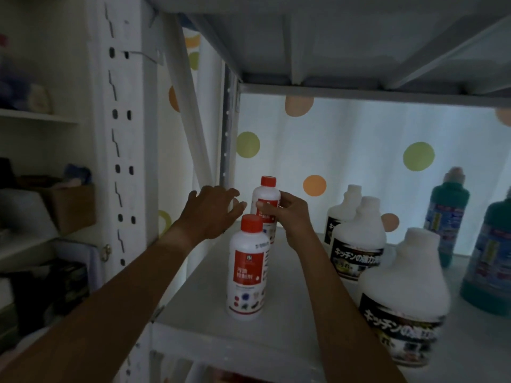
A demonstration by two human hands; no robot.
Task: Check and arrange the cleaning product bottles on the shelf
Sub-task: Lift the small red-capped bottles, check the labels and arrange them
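Observation:
Two white bottles with red caps and red labels stand on the white shelf [290, 275], one behind the other. My right hand [287, 214] grips the rear bottle [266, 193] around its body. My left hand [213, 208] hovers just left of that bottle with fingers spread, holding nothing. The front bottle [247, 268] stands free near the shelf's front left. Three white bottles with black labels [403, 308], [359, 239], [345, 208] stand in a row to the right.
Two teal bottles [446, 217], [489, 258] stand at the far right. A dotted curtain [359, 150] hangs behind the shelf. The upper shelf board [331, 51] sits low overhead. A perforated white upright [121, 161] rises at left, with cluttered shelves beyond it.

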